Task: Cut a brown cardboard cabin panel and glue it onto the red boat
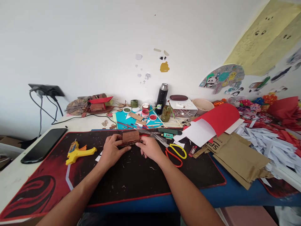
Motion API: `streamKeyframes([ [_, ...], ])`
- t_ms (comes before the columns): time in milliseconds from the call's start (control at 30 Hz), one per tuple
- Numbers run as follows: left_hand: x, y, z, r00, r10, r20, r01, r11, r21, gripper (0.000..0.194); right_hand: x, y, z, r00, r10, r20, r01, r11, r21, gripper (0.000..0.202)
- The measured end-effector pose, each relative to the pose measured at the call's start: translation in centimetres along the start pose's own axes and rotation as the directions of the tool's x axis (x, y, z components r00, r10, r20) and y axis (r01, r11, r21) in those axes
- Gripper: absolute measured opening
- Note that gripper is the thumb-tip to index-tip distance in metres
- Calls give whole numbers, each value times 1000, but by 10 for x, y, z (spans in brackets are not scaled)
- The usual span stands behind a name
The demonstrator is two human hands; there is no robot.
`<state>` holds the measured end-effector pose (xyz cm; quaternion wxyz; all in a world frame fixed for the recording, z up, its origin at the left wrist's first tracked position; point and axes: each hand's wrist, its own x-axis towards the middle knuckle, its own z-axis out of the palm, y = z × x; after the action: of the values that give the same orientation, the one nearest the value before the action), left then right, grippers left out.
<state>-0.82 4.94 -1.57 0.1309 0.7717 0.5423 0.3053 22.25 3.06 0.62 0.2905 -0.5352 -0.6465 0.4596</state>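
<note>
A small brown model with a curved roof (131,137) rests low over the black and red mat (141,185), between both hands. My left hand (113,150) grips its left end, thumb along the near side and fingers behind. At its right end my right hand (149,147) is closed on the model's edge, with some fingers curled under. The model's underside is hidden. Scissors with red and yellow handles (176,152) lie just right of my right hand. A yellow glue gun (78,153) with a glue stick lies on the mat at the left.
A black phone (44,145) lies at the left edge. Behind the mat are paint jars (145,113), a blue sheet (122,118) and a black flask (162,99). Red paper (221,117), cardboard (237,157) and white paper strips (265,144) crowd the right.
</note>
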Motion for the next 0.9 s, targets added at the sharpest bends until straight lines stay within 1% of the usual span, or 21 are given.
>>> streamKeyframes([
  [400,2,3,2,1000,-14,-14,14,1000,12,23,-2,-5,3,1000,4,-30,-6,998,-56,12],
  [567,0,2,2,1000,-11,-23,12,1000,5,24,0,-4,3,1000,-3,-23,1,997,-76,12],
  [700,2,1,2,1000,-13,-11,13,1000,-2,23,0,-4,2,1000,-7,-23,5,996,-86,13],
  [900,4,3,3,999,-31,-18,31,1000,0,22,1,-5,2,999,-4,-31,1,996,-93,12],
])
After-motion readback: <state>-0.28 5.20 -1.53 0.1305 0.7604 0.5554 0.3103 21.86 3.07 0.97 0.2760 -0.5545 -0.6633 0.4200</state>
